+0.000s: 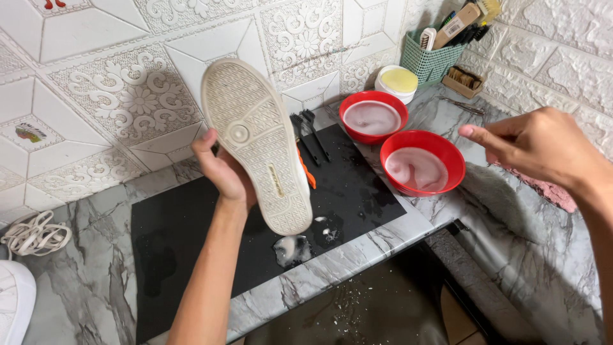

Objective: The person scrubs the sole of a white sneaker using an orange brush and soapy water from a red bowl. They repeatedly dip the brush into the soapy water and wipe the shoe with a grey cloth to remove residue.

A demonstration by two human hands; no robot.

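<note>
While the left hand [225, 174] holds a pale shoe [258, 144] up with its worn sole turned toward the camera, its grip is closed around the shoe's side, thumb on the near edge and fingers hidden behind. The shoe stands tilted in the air, toe end low, hanging above a black mat [191, 243] that lies on the grey marbled tabletop [83, 281]. Just below the toe, on the mat, sit small patches of white foam [292, 248]. Behind the shoe, past the left grip, two black brushes [310, 135] lie on the mat, with something orange [308, 174] showing at the shoe's far edge.

Off to the right, the right hand [543, 144] hovers in the air with its grip loosely curled, empty, the forefinger and thumb stretched toward the left. Nearest to it, just below and left of its fingertips, is a red bowl [423, 161] of cloudy, sudsy water; a second red bowl [373, 115] of the same stands touching it further back. Beyond those is a round white tub with a yellowish top [396, 83], and a green basket [429, 59] of brushes stands against the wall. A pink cloth [550, 190] lies under the right wrist. Far to the left of the left grip, white laces [35, 235] lie coiled on the tabletop, beside a part of another white shoe [14, 306].
</note>
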